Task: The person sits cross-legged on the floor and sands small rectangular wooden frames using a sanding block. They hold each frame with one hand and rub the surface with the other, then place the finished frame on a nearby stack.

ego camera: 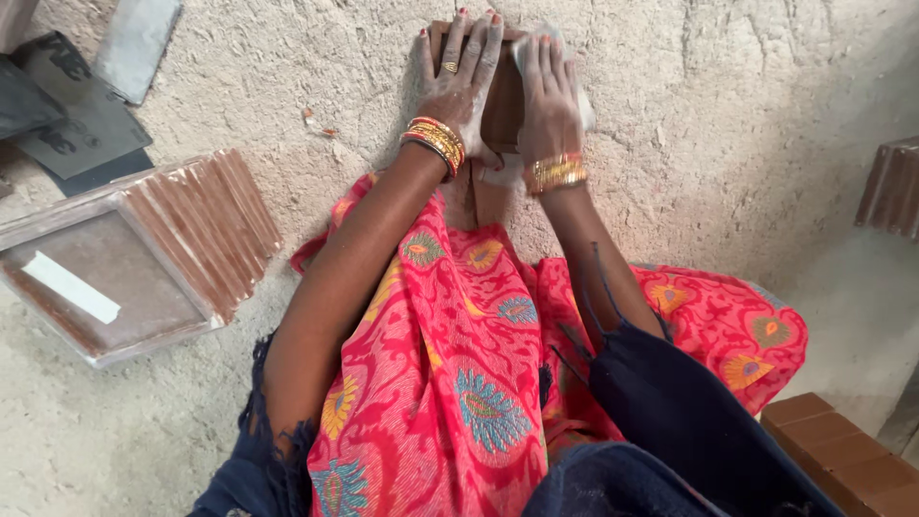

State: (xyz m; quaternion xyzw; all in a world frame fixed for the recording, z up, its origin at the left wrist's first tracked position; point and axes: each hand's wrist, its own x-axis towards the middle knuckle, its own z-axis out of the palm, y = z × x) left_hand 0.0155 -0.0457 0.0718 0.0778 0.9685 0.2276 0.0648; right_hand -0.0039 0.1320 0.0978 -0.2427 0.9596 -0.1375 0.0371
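A brown clay block (502, 113) lies on the dusty floor (728, 115) just in front of the person's knees, and both hands are pressed onto it. The left hand (458, 81) lies flat over the block's left side, fingers stretched out and close together, so it is open and pressing rather than gripping. The right hand (548, 96) covers the right side, also flattened; a pale scrap (582, 101), perhaps cloth or plastic, shows under it, though I cannot tell if the fingers hold it. Gold bangles (436, 140) sit on both wrists.

The step in hand looks like pressing or smoothing the block's top face. Judging by the pose, the next move calls for even pressure from both palms and a steady block, so that the soft edges do not deform.

A red patterned cloth (450, 364) covers the person's lap. To the left, a square tile (105, 278) lies on the floor beside a row of tiles standing on edge (206, 225), with dark flat sheets (77, 115) beyond. More stacked tiles (890, 187) show at the right edge, and brown bricks (842, 455) lie at the lower right.
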